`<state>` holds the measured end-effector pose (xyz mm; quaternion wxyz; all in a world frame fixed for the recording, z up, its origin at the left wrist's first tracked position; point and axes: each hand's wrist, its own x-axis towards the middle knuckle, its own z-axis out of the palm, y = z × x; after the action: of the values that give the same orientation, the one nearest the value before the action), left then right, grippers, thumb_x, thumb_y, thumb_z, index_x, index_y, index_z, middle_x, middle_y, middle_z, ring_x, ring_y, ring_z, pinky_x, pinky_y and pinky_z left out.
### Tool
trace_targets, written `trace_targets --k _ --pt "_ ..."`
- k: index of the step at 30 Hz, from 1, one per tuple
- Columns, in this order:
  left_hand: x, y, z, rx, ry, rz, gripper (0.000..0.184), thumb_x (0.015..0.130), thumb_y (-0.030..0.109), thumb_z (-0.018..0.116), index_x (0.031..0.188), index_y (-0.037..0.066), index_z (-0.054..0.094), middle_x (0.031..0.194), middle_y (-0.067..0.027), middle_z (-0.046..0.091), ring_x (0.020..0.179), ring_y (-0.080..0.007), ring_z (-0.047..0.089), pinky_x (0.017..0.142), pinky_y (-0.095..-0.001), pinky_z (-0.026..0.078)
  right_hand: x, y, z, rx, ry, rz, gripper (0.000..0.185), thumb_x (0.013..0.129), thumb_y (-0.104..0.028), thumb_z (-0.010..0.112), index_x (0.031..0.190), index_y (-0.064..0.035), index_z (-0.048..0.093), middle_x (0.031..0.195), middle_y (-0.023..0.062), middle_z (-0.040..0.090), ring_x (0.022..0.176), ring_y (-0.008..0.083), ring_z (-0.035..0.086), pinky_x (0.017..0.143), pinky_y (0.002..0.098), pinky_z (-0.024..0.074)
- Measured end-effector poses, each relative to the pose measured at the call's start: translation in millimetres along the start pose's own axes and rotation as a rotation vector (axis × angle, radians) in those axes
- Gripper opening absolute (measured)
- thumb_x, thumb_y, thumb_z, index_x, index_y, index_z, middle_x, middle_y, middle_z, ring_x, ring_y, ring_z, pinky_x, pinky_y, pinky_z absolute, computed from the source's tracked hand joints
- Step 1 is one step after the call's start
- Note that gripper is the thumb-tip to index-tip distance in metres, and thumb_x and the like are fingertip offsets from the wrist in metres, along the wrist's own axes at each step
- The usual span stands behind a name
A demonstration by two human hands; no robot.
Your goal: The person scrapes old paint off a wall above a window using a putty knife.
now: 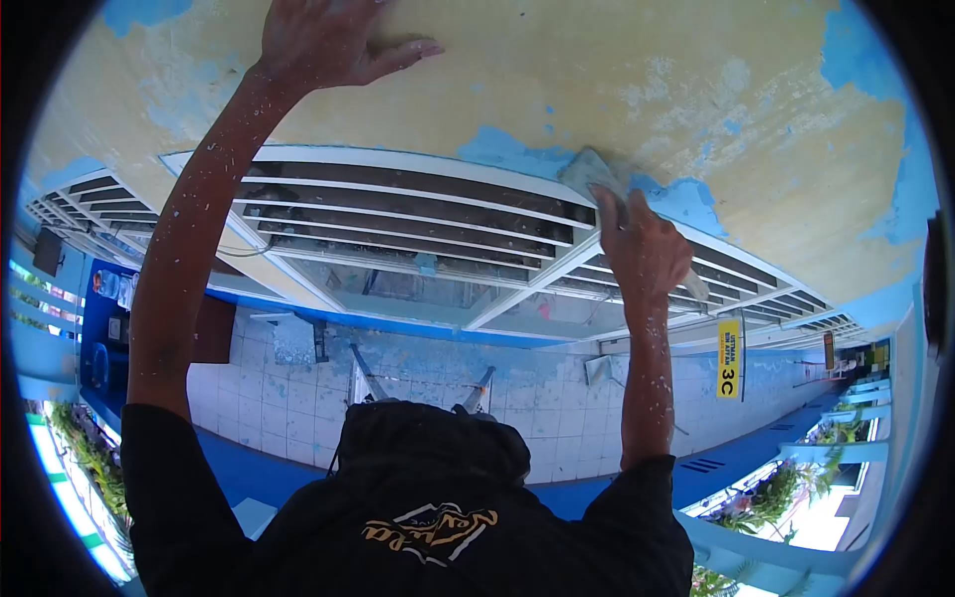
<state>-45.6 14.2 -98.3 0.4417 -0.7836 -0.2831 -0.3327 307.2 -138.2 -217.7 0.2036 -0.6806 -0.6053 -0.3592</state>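
Observation:
High on the wall (557, 90), my left hand (323, 40) rests against the yellowish surface with its thumb stretched out. The top edge of the view cuts off its other fingers. My right hand (645, 244) is closed round a scraper (592, 171), whose broad, whitish blade lies against the wall just above the white window frame (418, 159). The scraper's handle end sticks out below my fist. Around the blade, light blue paint (686, 199) shows in ragged patches beside the yellowish area. Pale flecks cover both forearms.
Below the wall run louvred vents (398, 214) and glass panes. A yellow sign (729, 358) marked 3C hangs at right. Far below lies a tiled floor (557, 418) strewn with flakes, with ladder-like legs (368, 373) beneath me. Blue railings and plants stand along the sides.

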Motion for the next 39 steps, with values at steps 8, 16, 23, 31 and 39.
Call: trace_targets --k 8,16,23,31,39 --pt "-1 4 -3 -0.014 -0.006 -0.027 0.103 0.083 0.076 0.064 0.159 0.010 0.040 0.167 -0.0187 0.032 0.156 -0.0402 0.024 0.126 -0.0598 0.013 3 -12 -8 -0.013 -0.027 0.030 0.049 0.094 -0.057 0.069 0.072 -0.0136 0.066 0.051 0.0109 0.062 0.043 0.0322 0.063 0.042 0.0429 0.0471" --pt "-1 -1 -8 0.018 -0.042 -0.035 0.103 0.085 0.079 0.059 0.159 0.011 0.039 0.167 -0.0172 0.033 0.156 -0.0393 0.024 0.126 -0.0586 0.013 0 0 1 -0.027 0.096 0.036 0.050 0.091 -0.058 0.071 0.069 -0.0140 0.065 0.052 0.0088 0.063 0.042 0.0297 0.062 0.041 0.0410 0.0469" --pt "-1 -2 4 -0.056 0.118 0.019 0.100 0.085 0.077 0.060 0.158 0.011 0.041 0.166 -0.0172 0.035 0.155 -0.0390 0.027 0.126 -0.0583 0.014 -2 0 -3 0.052 -0.041 0.084 0.046 0.093 -0.057 0.070 0.073 -0.0151 0.065 0.049 0.0088 0.060 0.040 0.0282 0.060 0.038 0.0415 0.0432" --pt "-5 -2 -2 -0.040 0.047 -0.001 0.097 0.088 0.077 0.058 0.158 0.012 0.043 0.165 -0.0165 0.038 0.155 -0.0392 0.029 0.126 -0.0580 0.014 -7 -31 4 0.031 0.113 0.031 0.047 0.092 -0.058 0.070 0.073 -0.0144 0.067 0.051 0.0068 0.062 0.041 0.0283 0.061 0.040 0.0421 0.0444" --pt "-5 -3 4 -0.048 0.117 -0.001 0.098 0.087 0.078 0.057 0.157 0.011 0.043 0.164 -0.0155 0.038 0.154 -0.0395 0.030 0.125 -0.0590 0.016 -3 -68 4 0.134 -0.061 0.066 0.046 0.092 -0.057 0.070 0.074 -0.0154 0.070 0.051 0.0081 0.062 0.043 0.0286 0.063 0.041 0.0404 0.0475"
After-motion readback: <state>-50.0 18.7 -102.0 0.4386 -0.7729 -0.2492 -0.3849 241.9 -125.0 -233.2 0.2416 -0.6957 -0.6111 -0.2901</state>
